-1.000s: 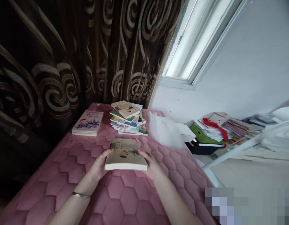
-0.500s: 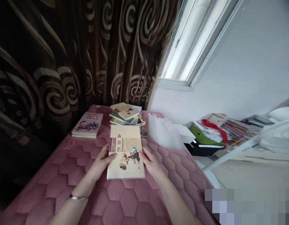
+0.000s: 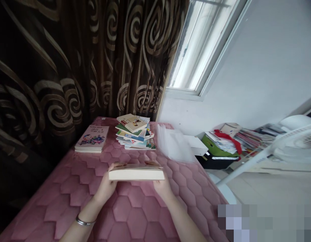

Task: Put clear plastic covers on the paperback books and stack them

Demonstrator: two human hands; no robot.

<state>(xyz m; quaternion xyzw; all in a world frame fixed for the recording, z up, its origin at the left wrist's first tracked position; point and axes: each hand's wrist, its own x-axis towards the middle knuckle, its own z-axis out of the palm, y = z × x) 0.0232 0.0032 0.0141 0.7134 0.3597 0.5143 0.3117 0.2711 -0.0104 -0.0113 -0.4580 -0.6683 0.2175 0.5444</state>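
I have the thick book point(image 3: 136, 174) between both sides of my hold, over the pink quilted mattress point(image 3: 136, 218): my left grip point(image 3: 108, 184) closes on its left end and my right grip point(image 3: 161, 185) on its right end. It lies close to level, with the pale block of page edges facing me and only a sliver of the upper cover showing. Fingers show past the top at both ends; how far they reach underneath I cannot tell. The book looks held up off the mattress, though the gap below is hard to judge. From its thickness I expect a fair weight for a book, solid but easy for two hands. The page block should feel firm when squeezed together, while the cover looks thin and bendy; it seems to stand slightly away from the pages at the right corner, so pinching the cover alone could let the rest flop open. Smooth paper may slide a little, so the sound hold is cover and pages together, near the middle of each end. Nothing here looks breakable, though corners could crease. Well beyond my hold lie a loose pile of books point(image 3: 135, 132) and, left of it, a neater stack point(image 3: 92, 139).
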